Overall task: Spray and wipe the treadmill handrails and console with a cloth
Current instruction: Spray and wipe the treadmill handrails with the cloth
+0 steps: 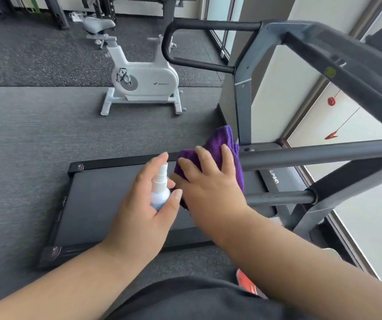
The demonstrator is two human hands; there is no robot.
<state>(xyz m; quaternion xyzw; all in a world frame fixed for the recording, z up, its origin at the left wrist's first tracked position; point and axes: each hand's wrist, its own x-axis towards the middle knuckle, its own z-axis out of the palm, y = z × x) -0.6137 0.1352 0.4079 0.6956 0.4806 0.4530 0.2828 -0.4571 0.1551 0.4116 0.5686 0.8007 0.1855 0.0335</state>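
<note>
My left hand (149,204) grips a small white spray bottle (160,189), index finger over the nozzle, which points towards the cloth. My right hand (210,181) holds a purple cloth (222,140) wrapped over the end of the near dark handrail (312,154), fingers curled over the fabric. A second, lower bar (277,197) runs just beneath my right wrist. The far handrail loop (199,45) stands beyond. The console (347,63) slants across the upper right, blurred. The treadmill belt (107,199) lies below both hands.
A white exercise bike (143,82) stands on the grey mat beyond the treadmill. Dark rack legs (58,12) line the far wall. Windows (338,118) run along the right side. A red shoe tip (245,281) shows near my dark clothing at the bottom.
</note>
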